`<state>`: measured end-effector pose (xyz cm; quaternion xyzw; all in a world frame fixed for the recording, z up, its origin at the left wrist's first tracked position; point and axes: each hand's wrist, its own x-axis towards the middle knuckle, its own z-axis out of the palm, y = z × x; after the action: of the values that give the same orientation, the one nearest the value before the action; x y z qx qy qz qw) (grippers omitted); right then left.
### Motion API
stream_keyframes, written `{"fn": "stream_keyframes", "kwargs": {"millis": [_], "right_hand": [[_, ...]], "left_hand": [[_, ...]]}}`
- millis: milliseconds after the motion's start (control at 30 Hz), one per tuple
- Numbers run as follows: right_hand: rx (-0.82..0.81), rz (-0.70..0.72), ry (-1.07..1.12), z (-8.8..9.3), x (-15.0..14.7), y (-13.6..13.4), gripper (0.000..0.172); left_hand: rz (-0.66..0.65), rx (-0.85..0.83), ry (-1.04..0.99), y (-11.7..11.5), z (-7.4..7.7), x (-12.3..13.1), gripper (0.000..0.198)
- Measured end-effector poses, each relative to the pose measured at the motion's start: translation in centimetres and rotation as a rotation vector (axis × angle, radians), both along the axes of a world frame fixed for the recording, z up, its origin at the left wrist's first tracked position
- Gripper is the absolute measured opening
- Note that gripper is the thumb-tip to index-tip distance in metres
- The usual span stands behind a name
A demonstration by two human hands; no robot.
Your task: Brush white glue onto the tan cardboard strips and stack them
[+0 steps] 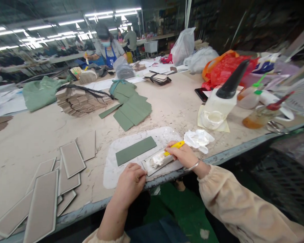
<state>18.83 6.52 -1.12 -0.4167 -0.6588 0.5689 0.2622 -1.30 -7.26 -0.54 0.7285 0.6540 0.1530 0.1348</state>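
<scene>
My right hand is closed round the yellow handle of a brush. Its bristle end rests on white paste spread over a flat rectangular panel near the table edge. At the panel's lower left corner is my left hand, fingers curled and pressed together; whether they pinch the corner is hard to make out. Behind the panel a green rectangular strip lies on a white sheet. Crumpled white tissue sits just beyond my right hand.
Edged panels overlap at the left. Green pieces and a bundle of brown pieces lie farther back. On the right stand a white black-nozzled container and an amber-filled bottle. A co-worker works across the table.
</scene>
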Motion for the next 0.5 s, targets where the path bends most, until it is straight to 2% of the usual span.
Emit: {"fn": "stream_keyframes", "kwargs": {"millis": [233, 367, 500], "right_hand": [[0.131, -0.252, -0.129, 1.0, 4.5, 3.9, 0.022], [0.186, -0.302, -0.150, 1.2, 5.9, 4.6, 0.022], [0.163, -0.354, -0.099, 1.4, 6.3, 4.5, 0.020]], "left_hand": [[0.007, -0.004, -0.007, -0.1, 0.0, 0.0, 0.020], [0.022, 0.002, -0.018, -0.1, 0.0, 0.0, 0.019], [0.027, 0.009, -0.024, 0.0, -0.1, 0.0, 0.019]]}}
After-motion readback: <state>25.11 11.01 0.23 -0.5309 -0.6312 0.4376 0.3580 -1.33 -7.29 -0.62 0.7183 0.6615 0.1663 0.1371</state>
